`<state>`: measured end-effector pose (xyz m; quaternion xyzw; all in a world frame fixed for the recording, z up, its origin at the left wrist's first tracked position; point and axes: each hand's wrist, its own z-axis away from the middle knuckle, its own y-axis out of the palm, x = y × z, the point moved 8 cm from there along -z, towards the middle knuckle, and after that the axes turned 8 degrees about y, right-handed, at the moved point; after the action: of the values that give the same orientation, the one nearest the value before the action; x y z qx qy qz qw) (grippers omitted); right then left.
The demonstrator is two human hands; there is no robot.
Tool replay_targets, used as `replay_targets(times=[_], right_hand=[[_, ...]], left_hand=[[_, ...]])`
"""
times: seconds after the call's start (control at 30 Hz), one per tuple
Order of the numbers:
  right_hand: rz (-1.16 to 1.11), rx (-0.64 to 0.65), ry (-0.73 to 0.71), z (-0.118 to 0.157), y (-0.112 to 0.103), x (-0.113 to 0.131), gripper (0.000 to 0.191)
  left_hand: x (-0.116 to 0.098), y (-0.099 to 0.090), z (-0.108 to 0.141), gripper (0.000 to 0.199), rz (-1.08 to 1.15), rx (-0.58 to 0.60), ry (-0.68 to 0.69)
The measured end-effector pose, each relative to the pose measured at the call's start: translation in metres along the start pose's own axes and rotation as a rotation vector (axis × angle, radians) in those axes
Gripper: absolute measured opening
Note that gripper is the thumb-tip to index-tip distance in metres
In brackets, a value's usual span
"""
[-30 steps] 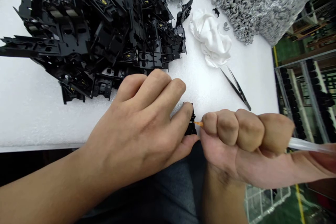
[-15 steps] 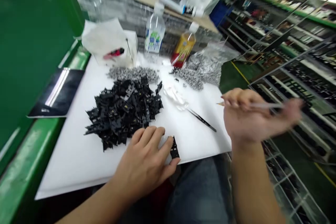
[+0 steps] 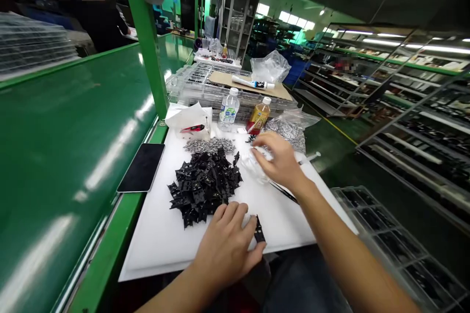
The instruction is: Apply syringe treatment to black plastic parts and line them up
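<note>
Near the right hand point(image 3: 275, 160), a clear bag point(image 3: 297, 122) holds grey clips point(image 3: 284, 137) (loosely heaped).

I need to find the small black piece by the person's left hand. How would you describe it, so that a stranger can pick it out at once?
On the white board, find the large heap of black plastic parts. Just right of it, near the board's front edge, lies a single narrow black plastic part. It sits apart from the heap, at the fingertips of the left hand.

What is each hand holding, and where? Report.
The left hand pinches a small black plastic part by its lower end; the right hand rests on crumpled white cloth, grip unclear.
</note>
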<state>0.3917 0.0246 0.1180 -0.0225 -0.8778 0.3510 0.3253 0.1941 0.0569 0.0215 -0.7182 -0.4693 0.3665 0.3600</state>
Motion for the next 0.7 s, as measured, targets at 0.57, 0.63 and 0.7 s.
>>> replay_targets(times=[0.57,0.63,0.7], right_hand=[[0.282,0.526,0.123,-0.049,0.122,-0.044,0.017],[0.196,0.499,0.156,-0.051,0.119,-0.048,0.018],[0.077,0.471,0.207,-0.052,0.114,-0.053,0.021]], left_hand=[[0.000,0.001,0.002,0.039,0.019,0.000,0.003],[0.000,0.001,0.002,0.038,0.015,0.002,0.005],[0.000,0.000,0.001,0.038,0.006,0.005,0.011]])
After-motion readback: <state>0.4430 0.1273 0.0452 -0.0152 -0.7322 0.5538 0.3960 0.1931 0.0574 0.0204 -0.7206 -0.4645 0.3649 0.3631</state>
